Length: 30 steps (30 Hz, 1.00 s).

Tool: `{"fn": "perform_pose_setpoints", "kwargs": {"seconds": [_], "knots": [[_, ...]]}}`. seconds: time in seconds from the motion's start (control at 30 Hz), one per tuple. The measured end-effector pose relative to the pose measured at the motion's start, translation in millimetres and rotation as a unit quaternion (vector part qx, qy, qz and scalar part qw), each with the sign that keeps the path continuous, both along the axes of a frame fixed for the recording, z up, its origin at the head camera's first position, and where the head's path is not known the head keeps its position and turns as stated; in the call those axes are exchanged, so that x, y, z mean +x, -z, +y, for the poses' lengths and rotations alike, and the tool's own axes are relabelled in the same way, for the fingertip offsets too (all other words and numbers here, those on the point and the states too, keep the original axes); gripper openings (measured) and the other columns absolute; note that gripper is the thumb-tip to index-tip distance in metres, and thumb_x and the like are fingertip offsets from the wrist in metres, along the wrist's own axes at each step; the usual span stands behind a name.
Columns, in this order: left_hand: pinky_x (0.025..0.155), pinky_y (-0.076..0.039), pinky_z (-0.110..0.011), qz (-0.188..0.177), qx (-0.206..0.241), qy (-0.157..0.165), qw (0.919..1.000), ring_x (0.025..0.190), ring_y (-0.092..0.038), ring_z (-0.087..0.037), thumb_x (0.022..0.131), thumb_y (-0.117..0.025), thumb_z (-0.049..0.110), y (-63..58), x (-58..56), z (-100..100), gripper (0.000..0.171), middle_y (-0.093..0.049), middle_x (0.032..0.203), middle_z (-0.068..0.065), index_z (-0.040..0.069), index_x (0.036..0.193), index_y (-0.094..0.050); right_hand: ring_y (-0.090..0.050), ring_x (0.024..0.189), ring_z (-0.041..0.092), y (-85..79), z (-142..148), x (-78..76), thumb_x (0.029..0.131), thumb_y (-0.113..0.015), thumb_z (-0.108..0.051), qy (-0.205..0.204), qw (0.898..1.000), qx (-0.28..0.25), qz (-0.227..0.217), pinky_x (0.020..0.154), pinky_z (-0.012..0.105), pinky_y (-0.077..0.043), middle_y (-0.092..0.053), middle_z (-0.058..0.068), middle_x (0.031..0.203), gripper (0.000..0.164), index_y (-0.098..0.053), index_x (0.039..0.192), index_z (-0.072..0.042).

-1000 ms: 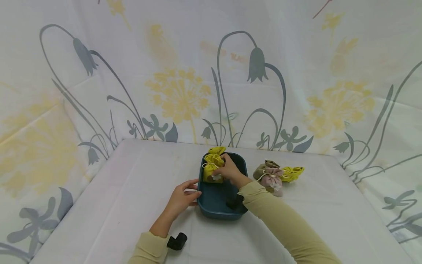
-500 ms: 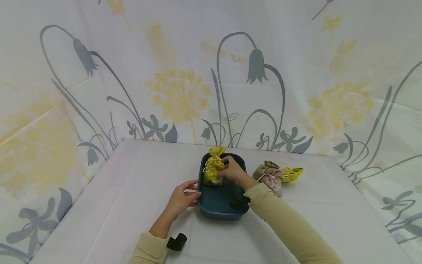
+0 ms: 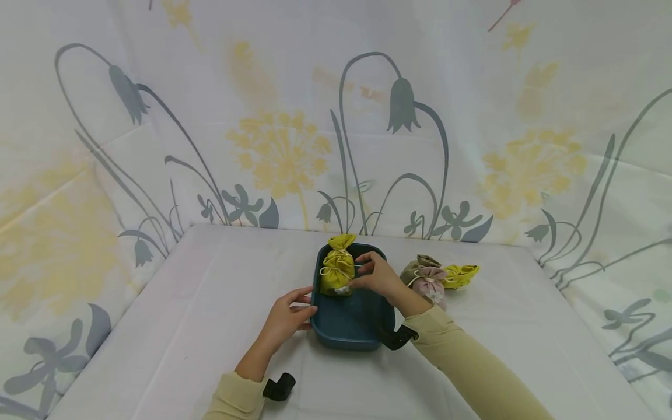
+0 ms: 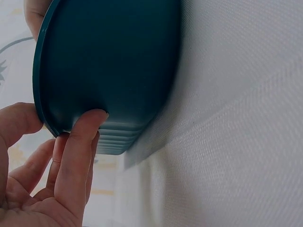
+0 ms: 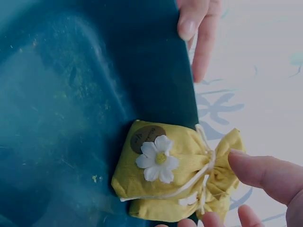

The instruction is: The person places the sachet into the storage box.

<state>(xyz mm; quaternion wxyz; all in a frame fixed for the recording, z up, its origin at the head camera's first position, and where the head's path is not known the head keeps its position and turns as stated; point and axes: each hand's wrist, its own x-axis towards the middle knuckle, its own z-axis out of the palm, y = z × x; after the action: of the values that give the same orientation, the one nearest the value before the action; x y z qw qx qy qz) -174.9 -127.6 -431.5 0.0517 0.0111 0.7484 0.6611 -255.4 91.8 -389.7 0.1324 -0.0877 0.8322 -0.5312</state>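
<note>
A dark blue-green plastic bin point(image 3: 349, 318) stands on the table. My left hand point(image 3: 287, 315) holds its left side, with thumb at the rim and fingers against the outer wall point(image 4: 109, 56) in the left wrist view. Two yellow drawstring pouches lie one behind the other along the bin's left wall; the nearer pouch point(image 5: 184, 142) has a white flower and a brown label. Beside it is my right hand point(image 3: 382, 277), fingers spread and loosely bent. In the right wrist view its thumb point(image 5: 265, 175) overlaps the gathered neck, and other fingertips show below the pouches.
Right of the bin lies a small pile: an olive pouch point(image 3: 420, 265), a pink pouch point(image 3: 430, 281) and a yellow pouch point(image 3: 460, 275). Black wrist cameras sit on both wrists. Flower-printed cloth point(image 3: 294, 169) hangs behind the white-covered table point(image 3: 231, 262).
The nearer yellow pouch has settled lower against the bin's left wall. My right hand has drawn back to the right and its fingers have loosened; my left hand stays at the bin.
</note>
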Motion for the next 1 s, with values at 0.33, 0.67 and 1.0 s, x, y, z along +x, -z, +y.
{"fn": "perform_pose_setpoints", "kwargs": {"seconds": [0.33, 0.67, 1.0], "knots": [[0.067, -0.057, -0.035, -0.002, -0.006, -0.008, 0.9999, 0.093, -0.062, -0.022, 0.087, -0.066, 0.009, 19.5, -7.7, -4, 0.049, -0.052, 0.109, -0.016, 0.002, 0.133, -0.049, -0.053, 0.102, 0.029, 2.6, 20, 20.0, 0.083, -0.071, -0.014, 0.007, 0.999, -0.023, 0.022, 0.087, 0.048, -0.047, -0.052, 0.018, 0.114, 0.043, -0.052, 0.121, -0.004], [0.067, -0.057, -0.036, -0.002, 0.012, 0.001, 0.9999, 0.094, -0.061, -0.028, 0.088, -0.064, 0.006, 17.3, -5.3, -2, 0.050, -0.051, 0.114, -0.022, -0.002, 0.134, -0.047, -0.055, 0.099, 0.026, 7.5, 41, 39.5, 0.082, -0.072, -0.020, 0.067, 0.995, 0.009, 0.068, 0.080, 0.040, -0.050, -0.059, 0.007, 0.102, 0.039, -0.059, 0.116, -0.007], [0.069, -0.057, -0.037, -0.002, 0.009, 0.007, 0.9999, 0.096, -0.060, -0.033, 0.089, -0.059, 0.000, -10.6, 6.2, 0, 0.047, -0.048, 0.115, -0.028, -0.007, 0.133, -0.045, -0.059, 0.095, 0.024, 11.8, 69, 55.8, 0.083, -0.072, -0.021, 0.099, 0.987, -0.003, 0.125, 0.076, 0.028, -0.052, -0.062, 0.009, 0.098, 0.039, -0.061, 0.115, -0.002]]}}
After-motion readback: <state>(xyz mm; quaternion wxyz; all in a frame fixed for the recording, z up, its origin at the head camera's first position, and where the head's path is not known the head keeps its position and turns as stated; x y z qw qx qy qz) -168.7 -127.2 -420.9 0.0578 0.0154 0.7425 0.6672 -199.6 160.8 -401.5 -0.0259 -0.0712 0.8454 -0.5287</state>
